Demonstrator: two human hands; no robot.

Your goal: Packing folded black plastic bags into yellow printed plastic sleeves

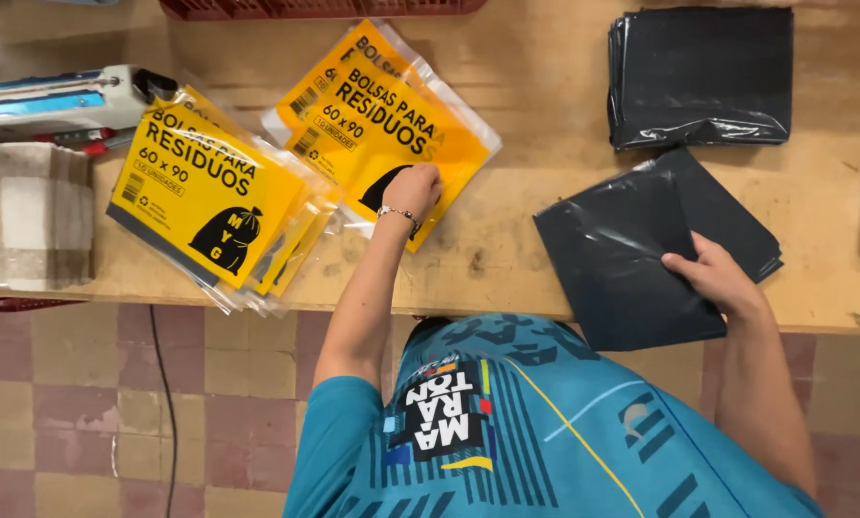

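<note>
Yellow printed plastic sleeves (392,120) lie in a small overlapping stack at upper centre of the frame, on the wooden workbench (545,105). The left hand (413,190) rests on the lower edge of this stack, fingers curled down and pressed together onto the top sleeve; a thin bracelet (397,213) sits on the wrist.

Right of centre, a folded black bag (622,254) lies at the front edge of the bench, partly overhanging it. The right hand (716,275) pinches its right side, thumb on top and fingers underneath. A second folded black sheet shows just beneath it, offset toward the right.

A stack of folded black bags (703,75) occupies the upper right of the frame, apart from the held bag.

At left of centre, a fanned pile of filled yellow packs (205,197) lies close beside the sleeve stack, its lower corner reaching the bench edge. At far left, a bag sealer (56,101) with a blue strip sits at the upper edge, with a folded cloth (27,216) below it. A red crate rim (315,8) shows along the top edge. Checked floor tiles (114,403) fill the lower left.
</note>
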